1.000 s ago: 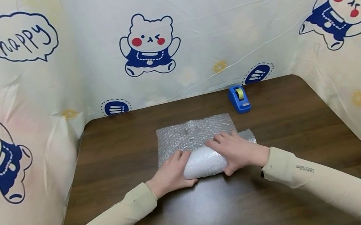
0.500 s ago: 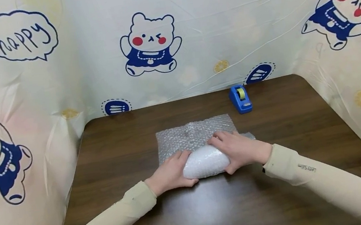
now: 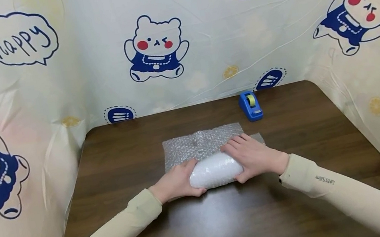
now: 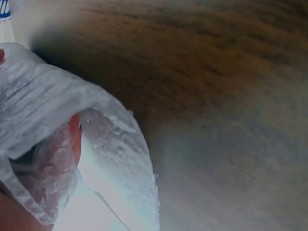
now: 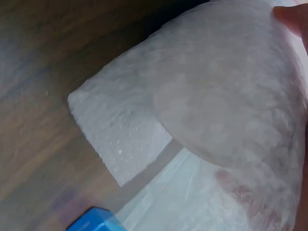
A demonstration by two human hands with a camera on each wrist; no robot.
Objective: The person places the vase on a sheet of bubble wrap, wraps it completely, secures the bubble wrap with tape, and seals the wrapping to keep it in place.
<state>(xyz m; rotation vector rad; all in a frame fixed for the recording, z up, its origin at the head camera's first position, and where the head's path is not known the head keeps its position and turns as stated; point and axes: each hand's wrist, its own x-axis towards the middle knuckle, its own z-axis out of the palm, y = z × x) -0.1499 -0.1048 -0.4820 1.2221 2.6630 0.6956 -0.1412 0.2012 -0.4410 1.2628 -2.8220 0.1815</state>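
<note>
In the head view a sheet of bubble wrap [image 3: 202,141] lies on the table, its near part rolled into a thick whitish bundle [image 3: 215,170]. My left hand [image 3: 177,182] grips the bundle's left end, thumb on the near side and fingers over the far side. At the right end my right hand [image 3: 255,158] holds it the same way. Loose open layers of bubble wrap [image 4: 118,139] show in the left wrist view. A flat corner of the wrap [image 5: 118,134] sticks out beside the bundle in the right wrist view. What lies inside the bundle is hidden.
A blue tape dispenser [image 3: 250,106] with a yellowish roll stands near the table's back edge, right of the sheet. Around the brown wooden table [image 3: 115,157] hangs a pale printed curtain [image 3: 199,32] at the back and both sides.
The bundle shows a little more of its whitish surface between my hands, which sit slightly farther apart. Both hands keep hold of it, and the head view has shifted slightly.
</note>
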